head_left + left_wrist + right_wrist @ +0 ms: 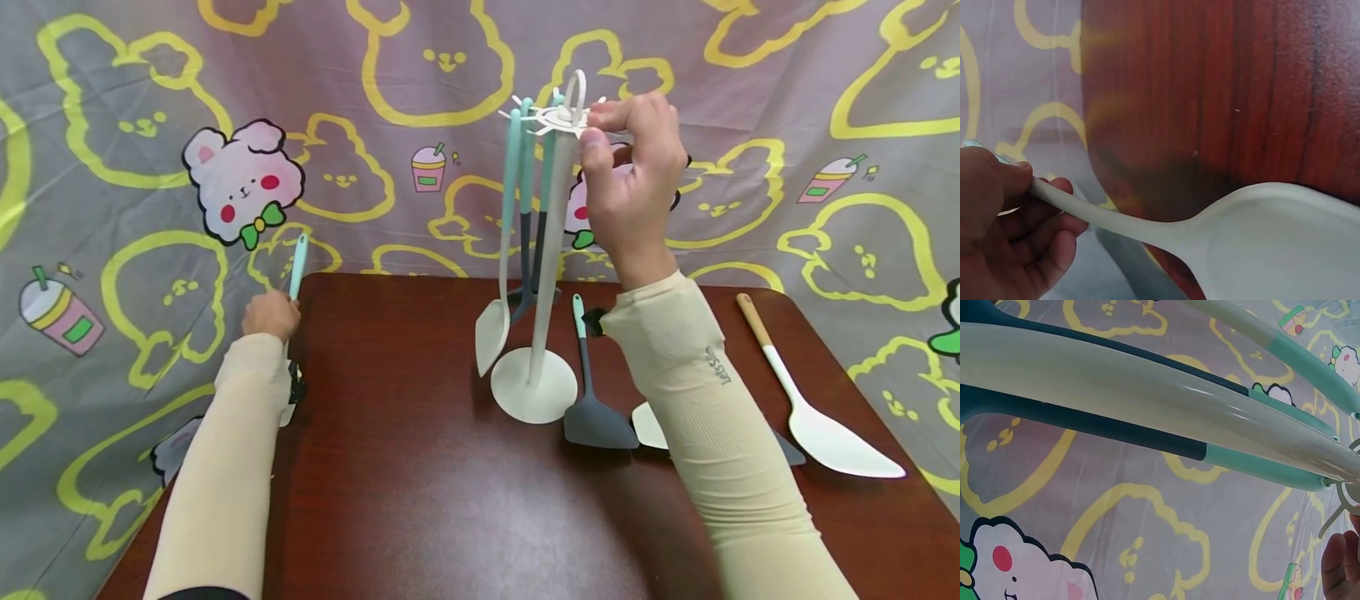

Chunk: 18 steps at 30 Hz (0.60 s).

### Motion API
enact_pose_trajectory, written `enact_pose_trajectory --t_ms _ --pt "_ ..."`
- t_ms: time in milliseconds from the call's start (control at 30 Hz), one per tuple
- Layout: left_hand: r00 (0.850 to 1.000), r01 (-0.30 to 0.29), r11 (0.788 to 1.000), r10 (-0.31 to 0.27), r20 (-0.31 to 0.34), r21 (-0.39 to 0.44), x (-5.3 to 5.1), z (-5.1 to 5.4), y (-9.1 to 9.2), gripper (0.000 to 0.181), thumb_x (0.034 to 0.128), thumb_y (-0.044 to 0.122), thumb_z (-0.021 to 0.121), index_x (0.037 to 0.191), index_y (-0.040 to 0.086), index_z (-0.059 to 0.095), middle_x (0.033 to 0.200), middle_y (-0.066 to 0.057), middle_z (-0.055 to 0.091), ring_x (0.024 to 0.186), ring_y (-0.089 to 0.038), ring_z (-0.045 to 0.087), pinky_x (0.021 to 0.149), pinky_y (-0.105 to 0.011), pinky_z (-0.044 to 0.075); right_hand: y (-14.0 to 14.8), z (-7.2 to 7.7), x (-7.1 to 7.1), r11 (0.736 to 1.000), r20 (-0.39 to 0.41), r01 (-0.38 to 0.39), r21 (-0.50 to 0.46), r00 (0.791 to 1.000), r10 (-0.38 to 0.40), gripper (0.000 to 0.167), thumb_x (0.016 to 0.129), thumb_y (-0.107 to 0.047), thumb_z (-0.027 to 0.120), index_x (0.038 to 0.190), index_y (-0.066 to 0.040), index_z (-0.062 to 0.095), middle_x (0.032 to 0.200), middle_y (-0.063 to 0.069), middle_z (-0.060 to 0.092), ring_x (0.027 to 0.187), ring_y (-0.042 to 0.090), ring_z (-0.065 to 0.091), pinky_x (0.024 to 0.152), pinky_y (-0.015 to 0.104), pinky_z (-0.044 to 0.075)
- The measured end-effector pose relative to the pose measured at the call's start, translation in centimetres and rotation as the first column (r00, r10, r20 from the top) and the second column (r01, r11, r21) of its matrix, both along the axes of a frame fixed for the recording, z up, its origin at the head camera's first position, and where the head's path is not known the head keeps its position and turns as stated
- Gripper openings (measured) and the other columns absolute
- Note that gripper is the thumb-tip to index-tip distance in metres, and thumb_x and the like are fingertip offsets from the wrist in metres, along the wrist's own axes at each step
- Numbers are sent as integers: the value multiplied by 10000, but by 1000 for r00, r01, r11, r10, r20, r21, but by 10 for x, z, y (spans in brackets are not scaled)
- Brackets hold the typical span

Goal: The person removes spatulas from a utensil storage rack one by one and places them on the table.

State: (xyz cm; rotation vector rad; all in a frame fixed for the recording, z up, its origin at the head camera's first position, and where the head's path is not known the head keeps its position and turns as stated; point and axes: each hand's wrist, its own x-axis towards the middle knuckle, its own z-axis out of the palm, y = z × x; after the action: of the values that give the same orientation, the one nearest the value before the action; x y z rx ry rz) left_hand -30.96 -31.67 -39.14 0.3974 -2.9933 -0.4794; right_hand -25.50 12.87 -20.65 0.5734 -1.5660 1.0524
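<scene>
My left hand [272,317] grips the handle of a cream spoon-like utensil [1260,244] at the table's left edge; its mint handle end [298,265] sticks up above the fist. At the upper right, my right hand [637,175] pinches the hooked ring at the top of a white utensil stand [550,267]. From the left side of that ring hangs a cream utensil [491,337] with a mint handle. Behind it hang dark utensils [1147,439] with mint handles, their heads partly hidden. In the right wrist view only some fingertips [1335,565] show beside the ring.
On the table [420,500], right of the stand's round base, lie a dark grey turner [600,423], a cream head [649,425] and a dark head [791,450], both partly behind my sleeve, and a white turner [840,442] with a wooden handle. A patterned curtain [450,208] hangs behind.
</scene>
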Motion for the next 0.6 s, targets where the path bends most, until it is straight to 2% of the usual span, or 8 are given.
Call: enact_pose_trajectory --t_ms 100,333,467,600 --pt "1000 -13 1000 13 -1 2 1 -5 0 355 1003 222 440 1010 -59 658 1024 -353 644 976 -533 610 745 -577 507 -1 0 0 1000 -2 -2 -7 1000 2 548 791 -416 467 870 102 624 950 249 639 926 -78 471 640 69 428" --pt "1000 -23 999 24 -5 32 -3 -23 -6 342 955 177 456 977 -110 640 1025 -382 643 961 -558 609 748 -601 500 -2 -2 -1 1000 -9 0 -4 1000 0 541 794 -413 467 864 99 628 946 245 642 944 -65 495 647 74 441" --pt "1000 -25 998 25 -6 53 -6 -26 -6 293 907 159 474 974 -73 641 1029 -365 647 971 -561 606 752 -608 494 -1 0 -3 1000 -28 13 -9 1000 -13 549 798 -423 466 868 96 629 942 246 645 943 -50 506 655 69 435" --pt "998 -45 997 43 35 68 -5 -28 -6 242 861 144 496 928 -38 642 994 -323 652 949 -528 614 718 -573 496 -2 0 -3 1000 -28 -1 -26 1000 1 551 792 -424 475 863 101 629 937 248 644 946 -43 518 650 68 435"
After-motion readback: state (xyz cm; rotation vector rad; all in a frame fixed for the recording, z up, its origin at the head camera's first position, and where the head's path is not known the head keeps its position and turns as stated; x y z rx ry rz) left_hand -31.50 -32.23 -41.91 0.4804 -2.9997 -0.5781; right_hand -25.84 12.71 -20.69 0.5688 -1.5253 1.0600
